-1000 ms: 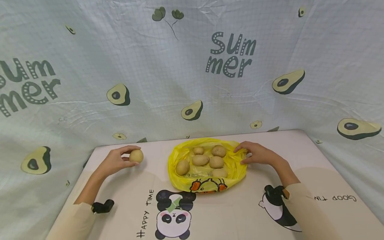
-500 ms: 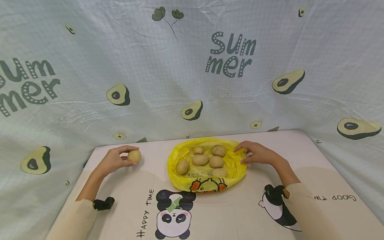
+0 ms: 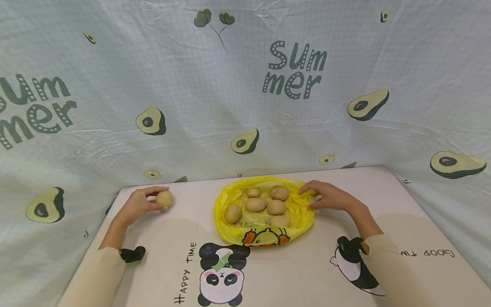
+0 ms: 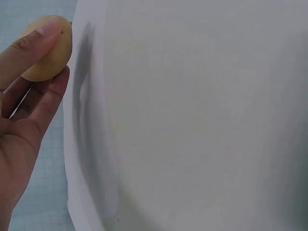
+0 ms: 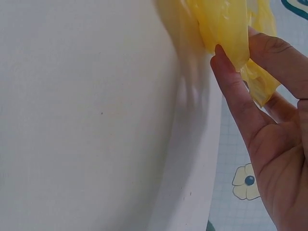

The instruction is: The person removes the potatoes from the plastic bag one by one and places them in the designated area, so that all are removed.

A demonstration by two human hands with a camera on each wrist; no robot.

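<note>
Left grip point(image 3: 137, 205) pinches a potato point(image 3: 164, 198).

Yellow plastic bag point(image 3: 301, 230) printed orange and black; tan potatoes point(image 3: 276, 207); pale counter point(image 3: 291, 277), black-and-white pandas point(image 3: 221, 292); grey-blue sheet point(image 3: 192, 85), green avocados point(image 3: 368, 105).

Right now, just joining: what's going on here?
A person's left hand is holding a potato between thumb and fingers, off to the left of a yellow bag. The right hand holds the bag's right edge. The bag sits open on the table, with six more potatoes visible inside. Whether the held one touches the table, I can't tell.
</note>
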